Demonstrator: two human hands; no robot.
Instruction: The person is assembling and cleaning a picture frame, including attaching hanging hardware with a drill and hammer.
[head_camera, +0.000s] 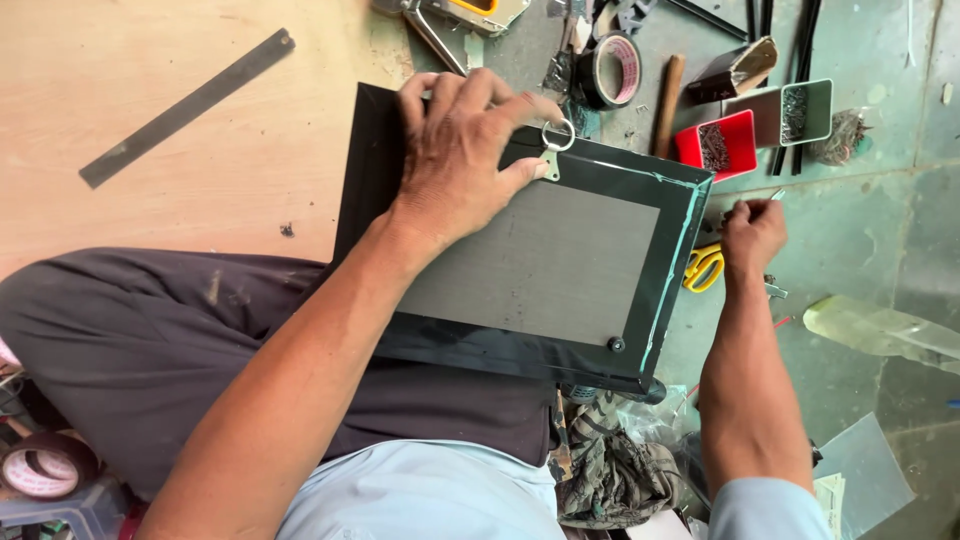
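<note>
Presently a metal hanger (553, 150) is pinched by the left hand (460, 150) at the far edge of the black frame (560, 345), which is rested across the lap. Something small, too small to identify, is closed in the right hand (752, 232) on the floor beside yellow scissors (704, 268).

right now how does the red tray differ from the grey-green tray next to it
The red plastic tray is bright red, while the grey-green plastic tray is dull and pale. The red tray sits nearer the black picture frame; the grey-green tray lies farther from it. The red tray is closer to the right hand than the grey-green one. Both are small, open-topped and hold a dark heap of tiny metal pieces.
</note>
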